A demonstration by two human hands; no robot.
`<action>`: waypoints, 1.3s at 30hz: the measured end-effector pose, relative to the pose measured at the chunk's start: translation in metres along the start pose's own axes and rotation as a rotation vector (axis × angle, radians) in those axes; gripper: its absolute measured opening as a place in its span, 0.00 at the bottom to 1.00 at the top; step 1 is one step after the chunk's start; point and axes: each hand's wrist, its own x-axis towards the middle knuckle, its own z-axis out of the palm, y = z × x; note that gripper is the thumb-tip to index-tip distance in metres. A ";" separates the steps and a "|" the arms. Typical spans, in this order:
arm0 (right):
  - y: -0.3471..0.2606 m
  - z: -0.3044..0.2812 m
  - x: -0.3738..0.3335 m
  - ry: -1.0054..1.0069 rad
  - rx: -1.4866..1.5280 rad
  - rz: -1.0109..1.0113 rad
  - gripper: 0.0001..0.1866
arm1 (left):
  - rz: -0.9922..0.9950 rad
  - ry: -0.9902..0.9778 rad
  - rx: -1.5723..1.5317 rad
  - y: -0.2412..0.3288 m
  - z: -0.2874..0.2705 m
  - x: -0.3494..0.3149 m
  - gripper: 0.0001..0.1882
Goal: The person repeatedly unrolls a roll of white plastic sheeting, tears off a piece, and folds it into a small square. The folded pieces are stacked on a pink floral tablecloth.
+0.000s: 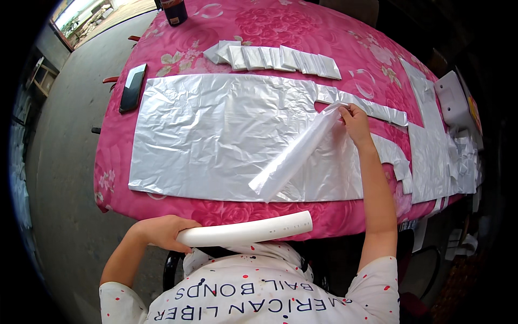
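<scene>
A big shiny bag [216,135] lies flat on the pink tabletop [270,24]. Over the bag's right part, the right grip [353,121] pinches a plastic flap [302,148], slanting to the bag's near edge. Before the bag, the left grip [164,232] curls around a white tube [248,232].

And there's the widest room, behind the packets [267,58], across the far surface [302,24], a jar [174,12] standing at its left corner. Between packets and sheet [199,135], just a sliver! Down the left, the phone [133,88] plugs the upper margin; below it, there's space to slip by. Near edge: a strip of room, the tube [245,231] running along it. Right side, the lifted flap [299,154] blocks, then more sheets [430,156] and a box [452,100].
</scene>
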 end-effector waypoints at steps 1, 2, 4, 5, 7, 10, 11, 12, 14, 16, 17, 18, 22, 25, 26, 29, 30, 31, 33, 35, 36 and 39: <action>-0.007 0.013 -0.002 -0.021 0.001 0.001 0.09 | 0.042 0.047 0.144 0.015 -0.012 0.012 0.26; -0.011 0.024 -0.001 -0.061 0.021 -0.005 0.09 | 0.077 0.135 0.280 0.028 -0.022 0.025 0.26; -0.020 0.046 0.000 -0.132 0.032 -0.027 0.09 | 0.122 0.257 0.489 0.053 -0.038 0.048 0.24; -0.026 0.057 0.000 -0.165 0.023 -0.045 0.09 | 0.130 0.294 0.562 0.064 -0.043 0.057 0.22; -0.038 0.075 0.000 -0.229 0.018 -0.071 0.09 | 0.262 0.480 0.662 0.068 -0.043 0.081 0.20; -0.048 0.091 0.001 -0.301 -0.006 -0.086 0.10 | 0.579 0.690 0.728 0.061 -0.033 0.113 0.19; -0.046 0.092 0.003 -0.310 -0.020 -0.100 0.10 | 0.707 0.741 0.734 0.056 -0.027 0.120 0.18; -0.045 0.093 0.007 -0.321 -0.033 -0.114 0.10 | 0.751 0.638 0.809 0.046 -0.021 0.124 0.21; -0.046 0.095 0.008 -0.343 -0.056 -0.106 0.10 | 0.706 0.517 0.787 0.036 -0.011 0.123 0.25; -0.050 0.095 0.008 -0.361 -0.075 -0.070 0.10 | 0.627 0.453 0.886 0.028 -0.003 0.123 0.39; -0.049 0.094 0.009 -0.357 -0.072 -0.062 0.10 | 0.613 0.450 0.903 0.025 0.001 0.121 0.41; -0.048 0.094 0.011 -0.354 -0.070 -0.054 0.09 | 0.598 0.447 0.920 0.024 0.004 0.120 0.42; -0.045 0.100 0.010 -0.102 -0.142 -0.070 0.09 | 0.519 0.459 0.902 0.023 0.021 0.120 0.45; -0.065 0.100 -0.022 0.004 -0.237 -0.246 0.11 | 0.437 0.479 0.900 0.026 0.035 0.119 0.45; -0.075 0.097 -0.041 -0.079 -0.269 -0.305 0.12 | 0.425 0.486 0.904 0.027 0.041 0.120 0.45; -0.082 0.098 -0.104 -0.323 -0.354 -0.548 0.17 | 0.391 0.519 0.906 0.029 0.056 0.122 0.45; -0.081 0.099 -0.126 -0.384 -0.366 -0.541 0.19 | 0.401 0.536 0.902 0.029 0.061 0.123 0.46; -0.080 0.099 -0.144 -0.445 -0.377 -0.534 0.21 | 0.409 0.553 0.899 0.030 0.064 0.123 0.46; -0.072 0.097 -0.163 -0.368 -0.568 -0.633 0.24 | 0.394 0.548 0.893 0.031 0.067 0.122 0.45; -0.066 0.092 -0.165 -0.298 -0.690 -0.660 0.27 | 0.391 0.546 0.888 0.031 0.068 0.122 0.45; -0.064 0.084 -0.161 -0.273 -0.717 -0.640 0.27 | 0.394 0.547 0.882 0.031 0.068 0.123 0.45; -0.047 0.052 -0.141 -0.105 -0.760 -0.533 0.28 | 0.400 0.520 0.909 0.031 0.066 0.121 0.44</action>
